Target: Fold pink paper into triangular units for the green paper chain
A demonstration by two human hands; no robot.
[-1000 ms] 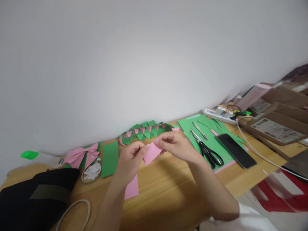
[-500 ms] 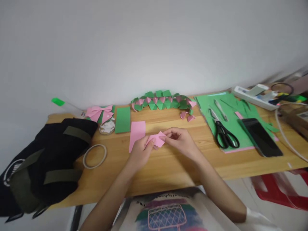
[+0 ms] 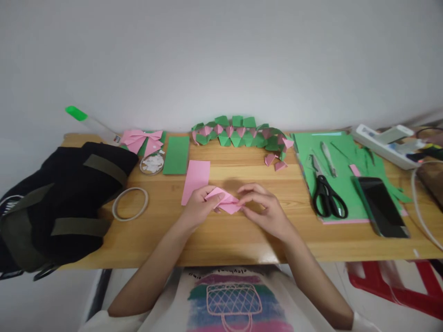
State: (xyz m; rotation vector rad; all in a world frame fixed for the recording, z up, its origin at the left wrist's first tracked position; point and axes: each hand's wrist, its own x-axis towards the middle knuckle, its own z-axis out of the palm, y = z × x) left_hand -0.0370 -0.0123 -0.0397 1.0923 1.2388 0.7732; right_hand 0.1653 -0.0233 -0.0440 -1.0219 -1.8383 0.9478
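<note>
A small folded pink paper piece (image 3: 224,201) is pinched between both my hands just above the wooden table (image 3: 221,235). My left hand (image 3: 199,208) grips its left side with closed fingers. My right hand (image 3: 265,210) pinches its right end. A flat pink paper rectangle (image 3: 196,179) lies right behind my left hand. Further back stretches a chain of folded green and pink paper units (image 3: 242,133), with two loose pink folded bits (image 3: 275,162) beside it.
A black bag (image 3: 62,203) fills the table's left end, with a tape ring (image 3: 130,204), a tape roll (image 3: 151,163), a green paper rectangle (image 3: 176,154) and a pink bow (image 3: 140,139) near it. On the right are green sheets (image 3: 328,170), scissors (image 3: 327,198), a phone (image 3: 382,206) and a power strip (image 3: 384,143).
The view has swung down and levelled out. Both hands have come lower toward the table with the pink piece, which is now folded smaller.
</note>
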